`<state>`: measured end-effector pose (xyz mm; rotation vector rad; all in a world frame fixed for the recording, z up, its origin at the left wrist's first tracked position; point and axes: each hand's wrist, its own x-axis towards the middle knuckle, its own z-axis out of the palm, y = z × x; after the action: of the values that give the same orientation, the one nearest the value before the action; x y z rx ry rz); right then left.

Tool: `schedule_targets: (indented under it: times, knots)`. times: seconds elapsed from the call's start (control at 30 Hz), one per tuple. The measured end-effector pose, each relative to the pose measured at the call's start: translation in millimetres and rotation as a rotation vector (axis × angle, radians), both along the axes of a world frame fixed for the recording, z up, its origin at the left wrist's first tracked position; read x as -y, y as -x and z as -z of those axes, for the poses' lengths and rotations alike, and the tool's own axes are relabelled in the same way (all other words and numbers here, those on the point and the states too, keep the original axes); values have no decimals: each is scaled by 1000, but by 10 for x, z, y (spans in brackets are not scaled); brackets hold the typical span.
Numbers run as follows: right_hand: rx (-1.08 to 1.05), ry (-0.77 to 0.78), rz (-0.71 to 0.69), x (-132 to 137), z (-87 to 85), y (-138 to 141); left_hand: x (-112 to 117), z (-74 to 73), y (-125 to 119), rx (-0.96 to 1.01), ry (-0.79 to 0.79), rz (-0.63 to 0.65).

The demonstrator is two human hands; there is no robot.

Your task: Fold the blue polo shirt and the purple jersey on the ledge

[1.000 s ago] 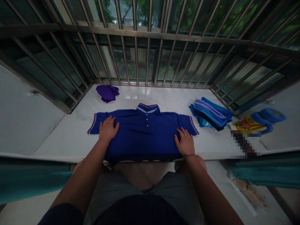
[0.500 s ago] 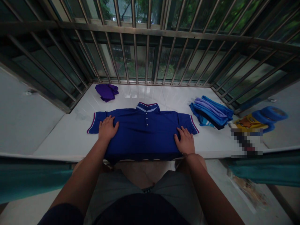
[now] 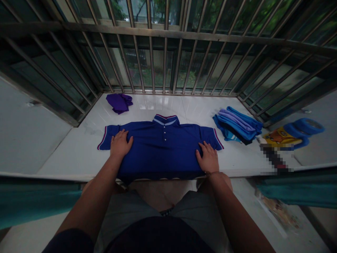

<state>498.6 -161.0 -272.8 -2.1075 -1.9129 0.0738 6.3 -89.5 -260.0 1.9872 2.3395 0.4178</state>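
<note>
Head view: blue polo shirt [image 3: 163,153] lies beneath and between both outspread hands [image 3: 120,144] [image 3: 208,158], which grip nothing.

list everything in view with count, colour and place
bars: many, grey metal, across the back
ledge: 1, white, below bars
shirt: 1, dark blue, flat on ledge
crumpled cloth: 1, purple, ledge's far left
folded clothes: 1 stack, blues and lilac, right of shirt
container: 1, yellow and blue, right end
pixelated item: 1, mostly dark, near container
curtains: 2, teal, lower sides
package: 1, brownish, lower right
shorts: 1, grey, bottom centre
left hand: 1, bare, on shirt's left side
right hand: 1, bare, on shirt's right side
</note>
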Motion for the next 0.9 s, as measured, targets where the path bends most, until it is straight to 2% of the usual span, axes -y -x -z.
schedule_targets:
  times: [0.9]
  knots:
    - [-4, -15, 2, 2, 17, 2, -5, -25, -1, 15, 13, -3]
